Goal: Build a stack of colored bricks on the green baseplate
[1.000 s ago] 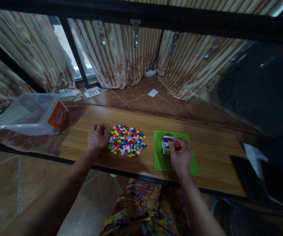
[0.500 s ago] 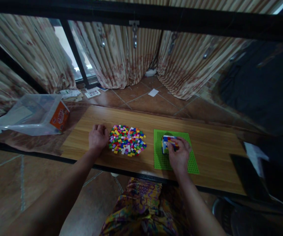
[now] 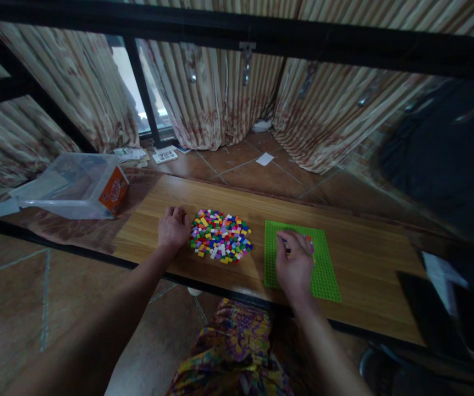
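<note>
A flat pile of small multicoloured bricks [image 3: 221, 236] lies on the wooden board. My left hand [image 3: 174, 226] rests on the board at the pile's left edge, its fingers curled; whatever is between them, if anything, is hidden. To the right of the pile is a green studded baseplate [image 3: 326, 269]. Over it is my right hand [image 3: 295, 261], fingers bent round and closed on a brick structure that they mostly cover. Only small coloured parts of this brick structure [image 3: 310, 242] show beside the fingers.
A clear plastic box [image 3: 76, 184] with an orange label lies at the left end of the table. Papers [image 3: 130, 155] are behind it. Dark flat objects [image 3: 430, 308] and a pale sheet [image 3: 443, 280] are at the right end. Curtains [image 3: 237, 99] hang beyond the table.
The view has shifted, moving the scene slightly right. My right hand has turned and moved left over the baseplate, and now hides most of the brick structure. My left hand stays beside the pile.
</note>
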